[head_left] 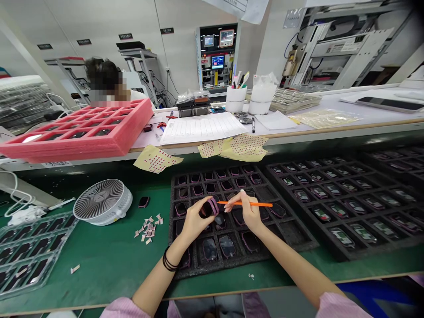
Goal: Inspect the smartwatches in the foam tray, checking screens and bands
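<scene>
My left hand (196, 220) grips a small purple watch case (213, 206) with a dark face, tilted on edge between thumb and fingers. In my right hand (249, 213) is a thin orange stick (261, 204), held like a pen. Its tip is at the side of the watch case; whether it touches I cannot tell. Both hands are above a black foam tray (202, 267), whose compartments hold several similar purple-edged watch cases (227, 245). My hands and forearms hide part of this tray.
A second black tray (344, 256) with watch parts lies to the right. At left are a white fan (103, 201), a loose watch case (143, 202), scattered small tabs (148, 229) and a clear plastic tray (49, 269). A pink foam tray (126, 140) rests on the shelf; a person (106, 84) is behind it.
</scene>
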`<state>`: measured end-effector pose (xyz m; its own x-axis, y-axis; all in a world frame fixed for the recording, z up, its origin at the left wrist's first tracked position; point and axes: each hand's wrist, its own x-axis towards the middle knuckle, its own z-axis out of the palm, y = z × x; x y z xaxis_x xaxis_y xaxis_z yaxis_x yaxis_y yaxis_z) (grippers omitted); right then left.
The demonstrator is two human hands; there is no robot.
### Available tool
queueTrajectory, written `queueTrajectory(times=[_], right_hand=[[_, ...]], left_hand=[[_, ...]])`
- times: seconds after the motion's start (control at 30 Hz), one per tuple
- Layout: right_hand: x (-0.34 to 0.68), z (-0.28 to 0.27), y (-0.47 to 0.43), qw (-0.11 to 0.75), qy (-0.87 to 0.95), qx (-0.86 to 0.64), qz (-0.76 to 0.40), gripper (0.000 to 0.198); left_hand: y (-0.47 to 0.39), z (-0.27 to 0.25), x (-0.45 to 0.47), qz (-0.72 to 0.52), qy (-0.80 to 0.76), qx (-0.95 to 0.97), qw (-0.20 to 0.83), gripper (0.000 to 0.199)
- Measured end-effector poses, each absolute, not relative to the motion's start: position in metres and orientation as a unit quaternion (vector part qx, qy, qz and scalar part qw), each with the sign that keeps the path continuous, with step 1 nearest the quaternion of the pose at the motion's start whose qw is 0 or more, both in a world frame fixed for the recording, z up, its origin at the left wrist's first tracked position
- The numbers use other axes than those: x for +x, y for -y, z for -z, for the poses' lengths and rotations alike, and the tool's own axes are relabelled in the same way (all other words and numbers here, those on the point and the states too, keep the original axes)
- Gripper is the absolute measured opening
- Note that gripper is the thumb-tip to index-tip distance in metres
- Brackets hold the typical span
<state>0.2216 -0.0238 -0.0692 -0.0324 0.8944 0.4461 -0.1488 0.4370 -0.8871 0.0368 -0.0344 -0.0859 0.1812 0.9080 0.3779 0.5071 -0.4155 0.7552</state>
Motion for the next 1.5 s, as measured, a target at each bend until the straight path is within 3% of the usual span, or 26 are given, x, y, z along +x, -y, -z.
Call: queueTrajectory(times=[1.5], right_hand=[[0.2189,0.0665,0.0277,0.587,0.592,-0.313,-0.456,0.055]], left_hand=[[0.0375,0.0826,0.0385,-0.422,-0.471,0.735,0.245,0.054]])
